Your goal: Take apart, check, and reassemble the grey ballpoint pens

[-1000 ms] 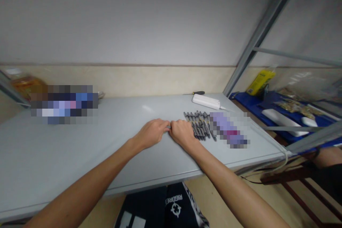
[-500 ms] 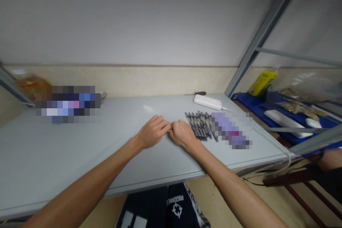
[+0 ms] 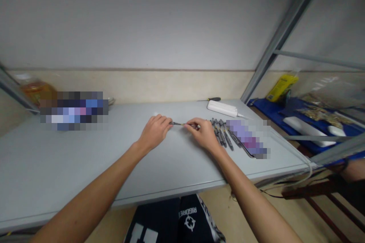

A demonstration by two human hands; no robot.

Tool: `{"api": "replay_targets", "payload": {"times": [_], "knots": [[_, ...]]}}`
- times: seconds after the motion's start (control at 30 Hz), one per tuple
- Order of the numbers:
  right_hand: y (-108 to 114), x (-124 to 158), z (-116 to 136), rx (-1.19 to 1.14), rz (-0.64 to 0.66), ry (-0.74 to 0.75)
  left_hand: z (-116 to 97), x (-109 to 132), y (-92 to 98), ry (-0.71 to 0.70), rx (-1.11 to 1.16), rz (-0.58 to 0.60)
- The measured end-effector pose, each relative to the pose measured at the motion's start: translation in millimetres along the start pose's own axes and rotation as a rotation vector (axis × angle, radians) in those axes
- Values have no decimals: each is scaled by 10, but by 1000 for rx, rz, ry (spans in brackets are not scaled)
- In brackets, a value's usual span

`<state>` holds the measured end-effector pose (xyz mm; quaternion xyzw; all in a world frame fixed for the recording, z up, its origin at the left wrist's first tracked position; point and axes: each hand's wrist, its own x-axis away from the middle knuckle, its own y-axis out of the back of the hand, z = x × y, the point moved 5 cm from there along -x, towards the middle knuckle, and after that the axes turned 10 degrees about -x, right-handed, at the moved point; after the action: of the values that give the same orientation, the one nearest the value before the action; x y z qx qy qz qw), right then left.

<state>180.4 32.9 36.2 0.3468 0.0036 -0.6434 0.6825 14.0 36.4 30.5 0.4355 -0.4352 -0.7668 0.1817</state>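
Observation:
Over the middle of the grey table (image 3: 94,167), a thin pen (image 3: 178,123) stretches between my two hands. My left hand (image 3: 156,129) has its fingers wrapped round the left end, knuckles up. With thumb and fingers my right hand (image 3: 201,131) pinches the other end, where a small yellowish part shows at the thumb tip. Just right of my right hand lies a row of several dark grey pens (image 3: 224,134), partly hidden behind it. A blurred purple item (image 3: 245,136) is beside the row.
Behind the pens lie a white power strip (image 3: 222,108) and a screwdriver (image 3: 214,99). A blurred blue item (image 3: 74,110) and an orange bottle (image 3: 37,90) stand at the left. Metal posts (image 3: 285,34) frame the right side, beside a blue surface (image 3: 256,104) with a yellow pack (image 3: 282,87).
My hands have moved apart and slightly away from me, and the pen now shows between them. My right hand has opened from a fist to a pinch.

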Motion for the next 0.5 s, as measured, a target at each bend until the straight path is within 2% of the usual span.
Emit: {"api": "replay_targets", "payload": {"times": [0.07,0.17,0.23,0.33,0.5], "knots": [[80,-30,-39,-222,-111,-74,-57,-7,-6,-28,38,12],[143,-71,-78,-526,-286,-157,-258,-11,-12,-144,80,58],[146,-105,-58,-706,-354,-180,-366,-5,-10,-195,104,84],[99,-174,48,-933,-307,-233,-394,9,-13,-205,160,111],[33,-275,255,-1299,-170,-436,-191,19,-60,-62,330,128]]}}
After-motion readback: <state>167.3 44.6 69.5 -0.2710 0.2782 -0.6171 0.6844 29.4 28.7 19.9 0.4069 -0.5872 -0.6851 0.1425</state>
